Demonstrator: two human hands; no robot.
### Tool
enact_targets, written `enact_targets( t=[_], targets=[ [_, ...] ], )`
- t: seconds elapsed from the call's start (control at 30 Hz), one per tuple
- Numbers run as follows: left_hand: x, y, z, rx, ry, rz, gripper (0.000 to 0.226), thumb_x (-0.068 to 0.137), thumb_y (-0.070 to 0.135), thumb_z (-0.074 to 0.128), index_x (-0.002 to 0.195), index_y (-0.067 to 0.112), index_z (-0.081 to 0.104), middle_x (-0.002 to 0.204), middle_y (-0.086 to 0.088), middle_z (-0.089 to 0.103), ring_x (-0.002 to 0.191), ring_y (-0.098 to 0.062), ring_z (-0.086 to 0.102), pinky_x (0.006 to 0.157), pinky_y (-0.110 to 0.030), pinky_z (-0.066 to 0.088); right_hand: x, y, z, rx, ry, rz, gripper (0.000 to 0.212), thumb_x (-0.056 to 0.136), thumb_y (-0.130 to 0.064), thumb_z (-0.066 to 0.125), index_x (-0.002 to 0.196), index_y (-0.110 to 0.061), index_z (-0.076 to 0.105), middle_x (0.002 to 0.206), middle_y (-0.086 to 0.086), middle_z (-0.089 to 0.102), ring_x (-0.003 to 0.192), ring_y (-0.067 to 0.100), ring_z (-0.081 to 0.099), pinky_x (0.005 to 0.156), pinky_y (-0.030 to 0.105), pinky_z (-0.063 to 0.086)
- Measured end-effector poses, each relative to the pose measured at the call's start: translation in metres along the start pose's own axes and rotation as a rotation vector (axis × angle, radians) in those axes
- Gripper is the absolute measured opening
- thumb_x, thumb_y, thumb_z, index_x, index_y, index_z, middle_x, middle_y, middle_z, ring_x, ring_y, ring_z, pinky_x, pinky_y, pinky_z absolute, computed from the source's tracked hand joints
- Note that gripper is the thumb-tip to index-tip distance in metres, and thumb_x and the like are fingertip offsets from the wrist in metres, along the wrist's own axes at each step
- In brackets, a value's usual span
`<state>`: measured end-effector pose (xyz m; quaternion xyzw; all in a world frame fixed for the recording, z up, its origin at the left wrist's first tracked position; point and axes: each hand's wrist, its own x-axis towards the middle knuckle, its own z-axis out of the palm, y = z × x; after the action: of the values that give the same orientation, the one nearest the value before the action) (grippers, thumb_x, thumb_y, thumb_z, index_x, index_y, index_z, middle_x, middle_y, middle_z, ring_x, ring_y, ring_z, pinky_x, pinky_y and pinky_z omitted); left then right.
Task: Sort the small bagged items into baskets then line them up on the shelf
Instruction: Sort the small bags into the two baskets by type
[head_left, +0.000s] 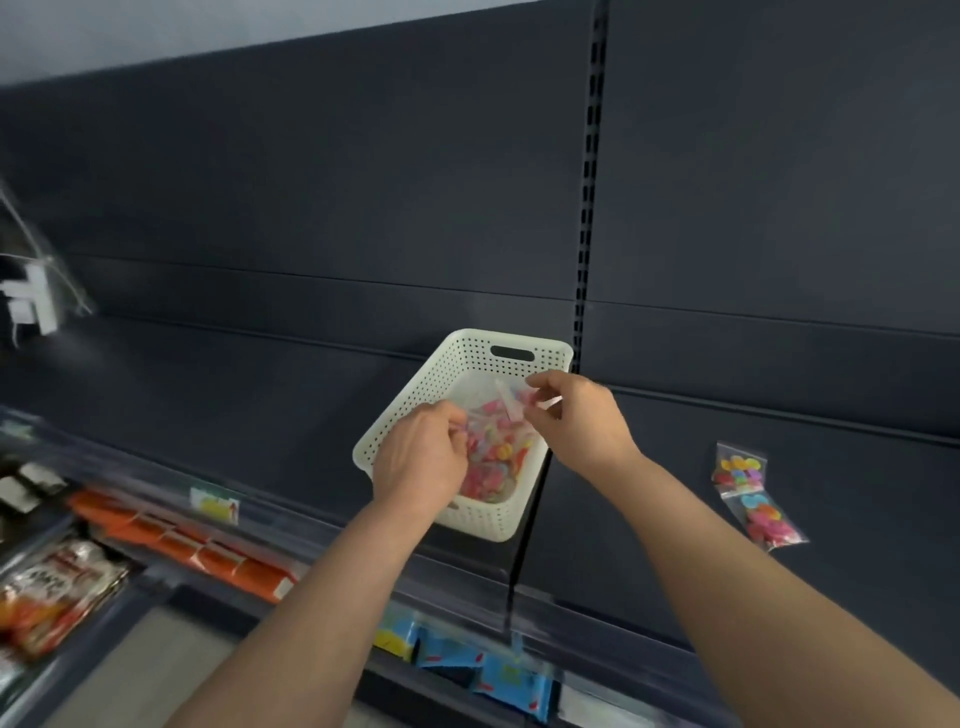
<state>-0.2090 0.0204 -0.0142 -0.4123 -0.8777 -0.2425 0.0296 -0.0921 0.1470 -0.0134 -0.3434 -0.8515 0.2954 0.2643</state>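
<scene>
- White basket (415, 395) sits on the dark shelf (857, 493), centre frame, long axis tilted toward the upper right. A pile of bags (493, 467) lies inside.
- Right hand (576, 421) at the far right corner, fingers curled, pinching a clear bag (511, 402) above the pile.
- Left hand (421, 457) at the near left wall, fingers curled into the pile; grip too blurred to tell.
- Two loose bags (740, 470) lie right of frame, well apart from the basket, touching end to end, long axes roughly up-down. The right hand is nearer, so probably its reach.
</scene>
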Motion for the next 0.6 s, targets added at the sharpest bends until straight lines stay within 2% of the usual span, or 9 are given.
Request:
enact_targets(
  t=[0.13,0.27,0.37,0.5,0.6],
  targets=[
    [0.004,0.011,0.001,-0.065,-0.005,0.07,0.018,0.096,0.023,0.057,0.111,0.028,0.065,0.109,0.012,0.066,0.096,-0.01,0.062,0.078,-0.032,0.054,-0.003,0.006,-0.001,0.039,0.024,0.041,0.031,0.092,-0.015,0.056,0.122,-0.019,0.062,0.107,-0.007,0.063,0.078,0.004,0.057,0.071,0.015,0.042],
    [0.009,0.043,0.011,-0.138,-0.009,0.179,0.016,0.096,0.022,0.056,0.106,0.029,0.066,0.104,0.013,0.066,0.096,-0.009,0.06,0.078,-0.03,0.051,-0.026,0.039,-0.023,-0.15,0.074,0.157,0.025,0.091,-0.016,0.055,0.11,-0.026,0.067,0.107,-0.008,0.068,0.096,0.013,0.062,0.079,0.028,0.051],
    [0.012,0.077,0.025,-0.153,-0.055,0.264,0.02,0.096,0.02,0.053,0.109,0.029,0.066,0.106,0.014,0.065,0.099,-0.01,0.059,0.075,-0.025,0.044,-0.051,0.069,-0.05,-0.328,0.086,0.29,0.023,0.09,-0.019,0.055,0.105,-0.03,0.068,0.106,-0.01,0.067,0.098,0.015,0.063,0.074,0.027,0.049],
    [0.01,0.12,0.056,-0.145,-0.19,0.365,0.022,0.096,0.018,0.052,0.109,0.027,0.067,0.108,0.011,0.067,0.105,-0.013,0.059,0.081,-0.028,0.047,-0.082,0.099,-0.083,-0.476,0.122,0.394,0.015,0.084,-0.034,0.065,0.099,-0.033,0.068,0.106,-0.009,0.065,0.099,0.016,0.058,0.073,0.027,0.045],
    [0.006,0.146,0.08,-0.106,-0.305,0.388,0.022,0.096,0.02,0.051,0.11,0.028,0.066,0.105,0.01,0.068,0.103,-0.013,0.059,0.078,-0.029,0.048,-0.096,0.116,-0.098,-0.579,0.015,0.468,0.028,0.079,-0.047,0.068,0.103,-0.033,0.067,0.108,-0.005,0.061,0.104,0.018,0.056,0.075,0.028,0.039]
  ],
)
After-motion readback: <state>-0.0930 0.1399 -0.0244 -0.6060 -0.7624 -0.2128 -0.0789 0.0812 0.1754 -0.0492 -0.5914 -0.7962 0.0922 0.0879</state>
